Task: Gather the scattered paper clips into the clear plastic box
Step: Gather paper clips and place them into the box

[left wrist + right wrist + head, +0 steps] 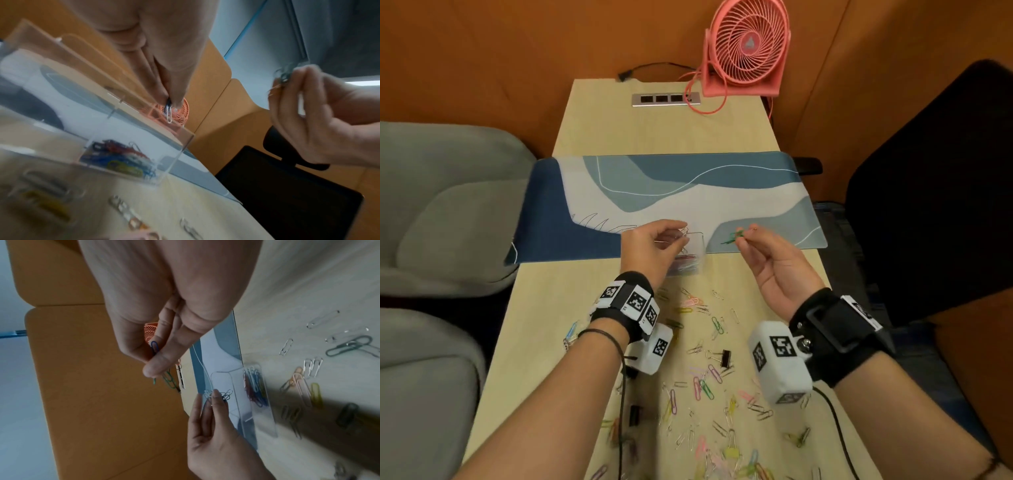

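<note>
The clear plastic box (694, 240) stands at the near edge of the desk mat and holds a heap of coloured clips (121, 159). Above its opening my left hand (678, 236) pinches a small bunch of silver and dark paper clips (169, 112). To the right of the box my right hand (739, 236) is raised and pinches green and blue clips (162, 369) between thumb and fingers. Several loose clips (709, 383) lie scattered across the wooden table (571, 308) nearer to me.
A blue and white desk mat (688, 192) crosses the table. A pink fan (746, 48) and a socket strip (667, 99) stand at the far end. Black binder clips (725, 358) lie among the paper clips. A grey seat lies left, a black chair (935, 192) right.
</note>
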Demonstrator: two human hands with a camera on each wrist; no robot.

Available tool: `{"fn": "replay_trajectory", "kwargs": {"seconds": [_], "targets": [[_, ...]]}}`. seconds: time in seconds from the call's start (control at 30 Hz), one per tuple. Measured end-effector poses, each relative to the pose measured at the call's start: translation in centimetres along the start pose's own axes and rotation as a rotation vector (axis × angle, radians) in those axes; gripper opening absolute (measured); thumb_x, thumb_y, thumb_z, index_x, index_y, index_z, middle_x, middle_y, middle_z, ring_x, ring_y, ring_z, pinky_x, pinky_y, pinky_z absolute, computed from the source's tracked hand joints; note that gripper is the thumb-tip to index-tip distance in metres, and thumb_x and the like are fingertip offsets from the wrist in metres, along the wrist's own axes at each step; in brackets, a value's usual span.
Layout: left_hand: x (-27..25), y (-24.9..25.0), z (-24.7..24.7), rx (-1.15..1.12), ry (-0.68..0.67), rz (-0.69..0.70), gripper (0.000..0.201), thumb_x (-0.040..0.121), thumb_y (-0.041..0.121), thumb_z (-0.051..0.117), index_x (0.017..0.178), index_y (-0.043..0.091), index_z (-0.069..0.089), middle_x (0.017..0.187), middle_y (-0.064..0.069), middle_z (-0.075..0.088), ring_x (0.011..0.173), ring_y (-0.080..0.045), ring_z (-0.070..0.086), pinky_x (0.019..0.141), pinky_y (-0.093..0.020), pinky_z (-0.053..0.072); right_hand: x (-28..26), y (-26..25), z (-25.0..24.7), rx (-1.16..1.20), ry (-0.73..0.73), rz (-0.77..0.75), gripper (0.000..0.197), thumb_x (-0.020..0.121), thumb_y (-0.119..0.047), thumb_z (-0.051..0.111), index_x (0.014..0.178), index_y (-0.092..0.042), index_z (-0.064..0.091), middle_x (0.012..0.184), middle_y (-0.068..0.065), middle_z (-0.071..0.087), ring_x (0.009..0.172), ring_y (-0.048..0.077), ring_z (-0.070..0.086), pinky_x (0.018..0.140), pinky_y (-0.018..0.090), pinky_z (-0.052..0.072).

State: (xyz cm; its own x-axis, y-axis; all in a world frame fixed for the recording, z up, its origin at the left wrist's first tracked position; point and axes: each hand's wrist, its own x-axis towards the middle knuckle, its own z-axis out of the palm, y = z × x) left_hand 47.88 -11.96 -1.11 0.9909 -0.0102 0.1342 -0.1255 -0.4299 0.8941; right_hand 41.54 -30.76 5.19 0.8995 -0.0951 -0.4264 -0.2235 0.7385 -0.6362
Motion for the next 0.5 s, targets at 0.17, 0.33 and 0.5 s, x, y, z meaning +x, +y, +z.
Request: {"fn": "replay_trajectory", "kwargs": {"seconds": [0.17,0.33,0.5], "targets": [[-0.3,-1.3,0.6,0.051,-0.015,0.043,0.016,0.079,0.015,0.080,0.094,0.019,0.077,0.083,0.009,0.073,0.075,-0.004,0.068,0.080,-0.028,0.058,2.2,1.7,-0.1,-0.114,0.033,0.010,0.027,0.084,0.005,0.063,0.110,0.007,0.058,0.094,0.017,0.065,0.076,0.019,0.068,0.074,0.021,0.058],[-0.9,-1.6,0.2,0.123,0.009,0.236,0.011,0.087,0.018,0.072,0.096,0.014,0.078,0.090,0.006,0.073,0.081,-0.002,0.065,0.081,-0.025,0.055,5.2,3.0,1.3,-0.491,0.075,-0.068,0.010,0.083,0.005,0.066,0.091,-0.001,0.069,0.090,0.016,0.070,0.077,0.021,0.072,0.074,0.023,0.058],[-2.4,-2.0,-1.5,0.114,0.144,0.222,0.015,0.090,0.015,0.067,0.103,0.015,0.075,0.093,0.005,0.068,0.083,-0.005,0.062,0.082,-0.026,0.053,7.1,4.3,2.0,-0.991,0.069,-0.219,0.014,0.074,-0.002,0.072,0.075,-0.015,0.074,0.073,0.010,0.074,0.068,0.023,0.073,0.078,0.036,0.060]]}}
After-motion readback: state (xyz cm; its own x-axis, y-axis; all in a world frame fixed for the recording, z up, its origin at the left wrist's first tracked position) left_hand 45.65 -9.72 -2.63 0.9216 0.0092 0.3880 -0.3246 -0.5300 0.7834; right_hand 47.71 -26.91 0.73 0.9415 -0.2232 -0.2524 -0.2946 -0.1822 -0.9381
